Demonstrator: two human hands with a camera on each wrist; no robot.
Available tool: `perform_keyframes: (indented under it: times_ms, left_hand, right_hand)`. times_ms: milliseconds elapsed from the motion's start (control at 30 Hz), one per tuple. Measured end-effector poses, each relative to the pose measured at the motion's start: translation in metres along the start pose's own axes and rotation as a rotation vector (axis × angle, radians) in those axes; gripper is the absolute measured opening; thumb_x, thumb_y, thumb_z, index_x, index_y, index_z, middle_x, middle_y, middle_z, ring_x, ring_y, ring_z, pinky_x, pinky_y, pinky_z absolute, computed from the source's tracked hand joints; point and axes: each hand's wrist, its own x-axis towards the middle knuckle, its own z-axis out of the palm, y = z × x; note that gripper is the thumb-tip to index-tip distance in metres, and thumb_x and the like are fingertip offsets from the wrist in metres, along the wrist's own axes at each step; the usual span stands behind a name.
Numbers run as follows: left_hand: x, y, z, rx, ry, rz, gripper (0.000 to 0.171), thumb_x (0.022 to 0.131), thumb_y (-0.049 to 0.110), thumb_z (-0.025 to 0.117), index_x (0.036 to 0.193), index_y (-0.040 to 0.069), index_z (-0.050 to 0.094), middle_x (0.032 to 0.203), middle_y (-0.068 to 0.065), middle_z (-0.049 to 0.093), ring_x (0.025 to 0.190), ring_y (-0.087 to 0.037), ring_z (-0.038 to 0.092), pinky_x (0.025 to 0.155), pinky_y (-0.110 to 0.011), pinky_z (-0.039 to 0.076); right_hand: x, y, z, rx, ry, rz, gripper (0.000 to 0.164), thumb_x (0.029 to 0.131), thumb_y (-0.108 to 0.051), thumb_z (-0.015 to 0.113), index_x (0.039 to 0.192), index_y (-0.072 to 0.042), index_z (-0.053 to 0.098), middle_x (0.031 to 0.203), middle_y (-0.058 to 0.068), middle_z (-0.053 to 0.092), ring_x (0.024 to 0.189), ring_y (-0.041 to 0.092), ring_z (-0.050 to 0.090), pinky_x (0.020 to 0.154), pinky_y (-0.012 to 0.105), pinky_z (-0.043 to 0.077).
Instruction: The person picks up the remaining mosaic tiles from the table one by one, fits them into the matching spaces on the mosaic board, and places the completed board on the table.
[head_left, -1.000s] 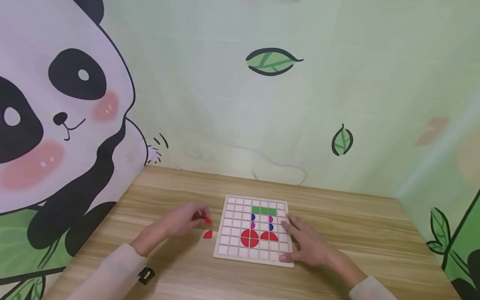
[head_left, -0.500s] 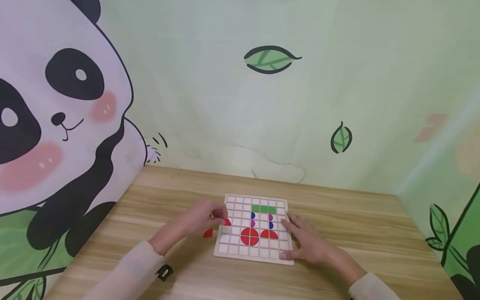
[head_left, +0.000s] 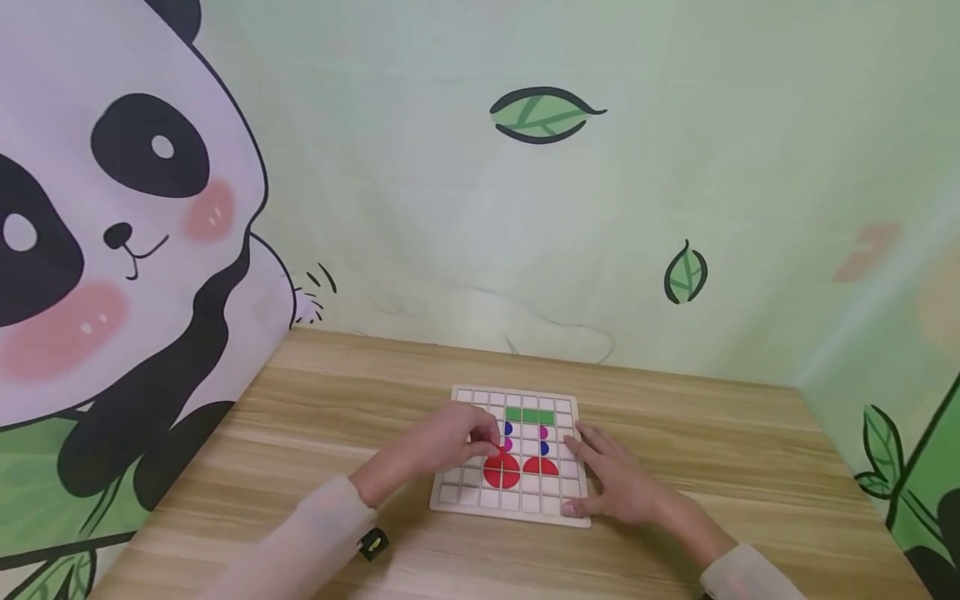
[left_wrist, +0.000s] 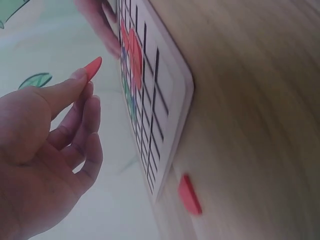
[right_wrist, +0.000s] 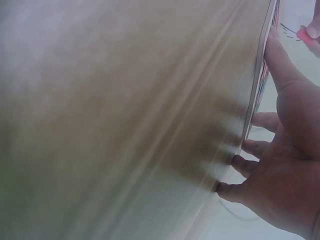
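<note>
My left hand [head_left: 456, 435] is over the white grid board [head_left: 469, 498], pinching a red quarter-circle piece [left_wrist: 94, 68] between thumb and fingertips. That piece is held above the board, near a red circle [head_left: 501, 473] made of quarter pieces. To the circle's right lies a red half circle [head_left: 540, 467]. Small blue and magenta half-round pieces [head_left: 543, 433] stand in two columns below a row of green squares [head_left: 530, 415]. My right hand [head_left: 621, 481] rests at the board's right side, fingers spread along the edge and thumb on the near right corner.
Another red piece [left_wrist: 190, 196] lies on the wooden table [head_left: 660, 417] beside the board; in the head view my left arm hides it. A wall cloth [head_left: 420, 200] with a panda and leaves stands behind the table.
My left hand has carried the red quarter-circle piece rightward from the table left of the board to above the red circle. The right hand has stayed at the board's edge.
</note>
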Motion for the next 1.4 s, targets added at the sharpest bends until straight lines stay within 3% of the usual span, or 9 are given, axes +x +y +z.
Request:
perform_keyframes:
  times_ms: [133,367,767,1133,1400]
  left_hand:
    - [0.009,0.006,0.010,0.023,-0.023,0.016,0.003,0.100,0.019,0.076,0.100,0.016,0.076,0.090,0.011,0.070,0.082,-0.006,0.062,0.078,-0.021,0.055]
    - [0.020,0.013,0.022,0.083,-0.040,-0.013,0.004,0.099,0.019,0.078,0.102,0.021,0.077,0.090,0.016,0.067,0.082,-0.006,0.060,0.077,-0.020,0.054]
    - [0.027,0.018,0.036,0.115,-0.081,0.028,0.005,0.101,0.019,0.076,0.096,0.021,0.076,0.085,0.018,0.066,0.080,-0.004,0.058,0.080,-0.018,0.052]
    - [0.030,0.024,0.041,0.135,-0.115,0.043,0.006,0.101,0.016,0.075,0.096,0.018,0.075,0.079,0.014,0.063,0.075,-0.003,0.057,0.073,-0.017,0.050]
    - [0.028,0.030,0.040,0.149,-0.135,0.034,0.002,0.099,0.017,0.077,0.101,0.016,0.077,0.086,0.014,0.065,0.080,-0.002,0.059,0.076,-0.017,0.052]
  right_hand:
    - [-0.001,0.000,-0.001,0.009,-0.002,-0.003,0.105,0.085,-0.061,0.082,0.164,-0.008,0.037,0.175,0.018,0.017,0.159,0.048,0.012,0.122,0.072,0.016]
    - [-0.001,0.000,-0.001,-0.006,0.003,-0.020,0.105,0.086,-0.062,0.081,0.164,-0.007,0.037,0.175,0.019,0.018,0.159,0.048,0.013,0.122,0.072,0.017]
    - [0.000,0.000,-0.002,-0.009,-0.005,0.003,0.107,0.083,-0.065,0.081,0.164,-0.010,0.038,0.175,0.017,0.019,0.159,0.048,0.013,0.122,0.071,0.017]
    - [0.000,0.000,-0.002,-0.014,0.008,-0.030,0.106,0.085,-0.065,0.080,0.163,-0.006,0.038,0.173,0.021,0.020,0.158,0.051,0.015,0.121,0.073,0.017]
    - [-0.001,-0.001,-0.004,-0.009,-0.001,-0.019,0.106,0.086,-0.065,0.079,0.164,-0.007,0.037,0.174,0.020,0.019,0.158,0.049,0.014,0.122,0.072,0.016]
